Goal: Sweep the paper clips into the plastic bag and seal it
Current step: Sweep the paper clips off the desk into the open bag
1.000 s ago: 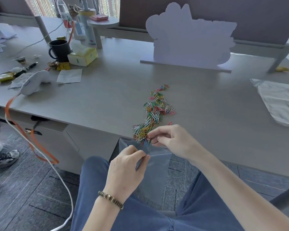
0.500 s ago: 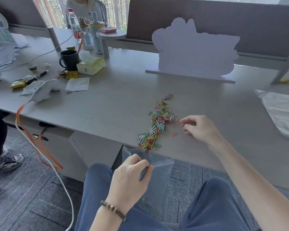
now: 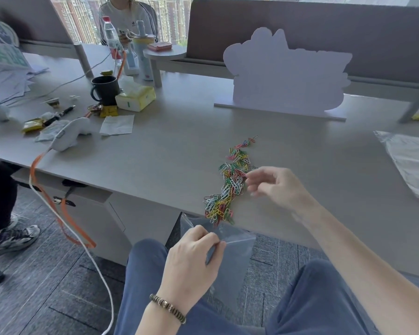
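Note:
A long heap of coloured paper clips (image 3: 230,184) runs across the grey desk (image 3: 169,151) down to its front edge. Just below that edge hangs a clear plastic bag (image 3: 230,259), its mouth open under the lowest clips. My left hand (image 3: 194,259) pinches the near side of the bag's rim. My right hand (image 3: 273,187) hovers on the desk at the right side of the heap, fingers loosely apart and blurred, fingertips touching the clips about halfway along. It holds nothing that I can see.
A white cut-out board (image 3: 286,76) stands at the back. On the left are a black mug (image 3: 105,90), a tissue pack (image 3: 136,97), a white handheld device (image 3: 70,136) with an orange strap, and papers. A white bag (image 3: 411,160) lies at the right. Another person sits behind the desk.
My right hand let go of the bag's rim, went up onto the desk and now touches the right side of the heap. The left hand kept its pinch on the bag.

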{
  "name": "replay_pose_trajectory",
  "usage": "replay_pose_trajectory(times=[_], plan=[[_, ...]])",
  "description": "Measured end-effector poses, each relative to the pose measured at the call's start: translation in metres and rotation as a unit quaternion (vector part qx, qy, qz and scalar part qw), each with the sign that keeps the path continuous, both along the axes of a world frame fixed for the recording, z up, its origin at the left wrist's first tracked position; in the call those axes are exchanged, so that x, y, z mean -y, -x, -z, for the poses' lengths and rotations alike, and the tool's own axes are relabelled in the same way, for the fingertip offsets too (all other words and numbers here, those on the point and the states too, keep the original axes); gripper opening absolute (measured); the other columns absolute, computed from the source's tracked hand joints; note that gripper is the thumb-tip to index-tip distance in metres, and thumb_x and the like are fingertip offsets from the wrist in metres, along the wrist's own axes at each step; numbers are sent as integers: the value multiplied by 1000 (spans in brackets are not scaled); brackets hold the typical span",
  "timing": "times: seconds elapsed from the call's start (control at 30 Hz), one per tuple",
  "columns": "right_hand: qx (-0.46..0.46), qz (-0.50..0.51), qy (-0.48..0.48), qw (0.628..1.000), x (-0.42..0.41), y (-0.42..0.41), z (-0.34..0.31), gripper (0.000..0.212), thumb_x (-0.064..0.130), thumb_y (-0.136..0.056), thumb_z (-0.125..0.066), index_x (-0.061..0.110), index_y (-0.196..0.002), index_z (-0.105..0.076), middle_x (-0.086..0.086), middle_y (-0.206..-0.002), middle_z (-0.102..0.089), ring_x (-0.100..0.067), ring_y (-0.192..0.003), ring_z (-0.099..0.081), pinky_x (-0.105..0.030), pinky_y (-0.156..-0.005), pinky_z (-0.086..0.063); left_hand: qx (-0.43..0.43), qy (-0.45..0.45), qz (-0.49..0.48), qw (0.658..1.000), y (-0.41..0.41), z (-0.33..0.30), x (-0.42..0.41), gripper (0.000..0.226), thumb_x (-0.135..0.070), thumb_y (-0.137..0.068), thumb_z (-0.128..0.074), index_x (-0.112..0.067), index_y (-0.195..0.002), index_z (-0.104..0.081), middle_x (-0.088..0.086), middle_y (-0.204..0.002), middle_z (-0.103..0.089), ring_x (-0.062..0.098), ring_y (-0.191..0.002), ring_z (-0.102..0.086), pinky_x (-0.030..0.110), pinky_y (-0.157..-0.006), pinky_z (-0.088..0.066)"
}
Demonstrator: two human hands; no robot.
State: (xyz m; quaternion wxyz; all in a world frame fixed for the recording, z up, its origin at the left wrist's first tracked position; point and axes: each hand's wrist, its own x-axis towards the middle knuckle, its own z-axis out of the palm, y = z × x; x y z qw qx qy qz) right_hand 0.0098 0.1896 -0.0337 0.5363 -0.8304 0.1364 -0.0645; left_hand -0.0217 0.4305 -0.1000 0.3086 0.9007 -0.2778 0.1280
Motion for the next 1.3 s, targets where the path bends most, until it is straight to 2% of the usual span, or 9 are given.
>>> replay_pose_trajectory(times=[0.1,0.17,0.27,0.47,0.63,0.83,1.03,1.17,1.3], plan=[[3,84,144,986,25,-21,0,41,-8,-86,-49,17,-109,-72,-5,-108,-74,-21,-93,-70,-36,-90,-56,1,-2,3,1000,0,-1,-1,30,-41,-91,-53,-24,-70,-64,-11,-74,-55,5,-66,-53,20,-53,-45],[-32,56,215,974,32,-30,-1,49,-6,-85,-47,21,-118,-71,-2,-112,-71,-19,-101,-66,-29,-86,-51,1,-5,3,1000,0,-1,-1,30,-42,-91,-52,-25,-70,-64,-12,-74,-55,6,-66,-53,21,-53,-46],[-55,-35,262,963,28,-37,0,55,-8,-83,-46,27,-116,-73,-1,-112,-68,-16,-101,-64,-33,-87,-52,2,-6,4,1000,-1,-2,-2,29,-43,-91,-52,-26,-70,-65,-13,-74,-56,5,-66,-54,21,-53,-48],[-19,-85,219,972,3,-22,5,47,-9,-84,-51,24,-104,-78,0,-105,-73,-13,-91,-67,-25,-81,-53,6,-2,-10,1000,-2,-3,-2,23,-36,-88,-61,-25,-68,-61,-12,-73,-53,5,-65,-51,17,-51,-41],[-21,-70,134,988,-15,-6,11,42,-9,-89,-52,21,-101,-78,1,-99,-77,-11,-89,-74,-26,-86,-59,8,5,-14,1000,-2,-1,-1,22,-34,-87,-64,-24,-68,-61,-12,-74,-54,4,-67,-52,17,-52,-42],[-38,-88,81,992,-39,16,4,37,-8,-94,-49,14,-104,-78,5,-88,-76,2,-75,-72,-9,-73,-53,9,4,-13,1000,-2,-3,-1,21,-34,-87,-64,-25,-69,-62,-12,-73,-53,6,-65,-52,22,-50,-45],[-50,-144,41,987,-51,26,-4,37,-15,-90,-45,4,-92,-77,-11,-86,-77,-11,-79,-74,-19,-76,-59,7,19,-43,999,-1,-3,-1,20,-32,-85,-68,-25,-67,-61,-10,-71,-51,7,-62,-51,22,-47,-42],[-24,-45,81,995,-30,19,-11,38,-14,-90,-45,10,-84,-74,-4,-78,-75,-5,-68,-71,-12,-66,-53,9,17,-36,999,-2,-1,-2,21,-29,-84,-72,-25,-66,-60,-11,-69,-50,7,-62,-50,22,-47,-43],[-27,101,134,985,8,-3,-7,37,-10,-87,-43,12,-88,-73,2,-73,-73,-16,-66,-69,-27,-70,-58,13,19,-28,999,-3,-1,-3,22,-35,-86,-64,-26,-67,-60,-12,-70,-51,7,-64,-51,26,-48,-47]])
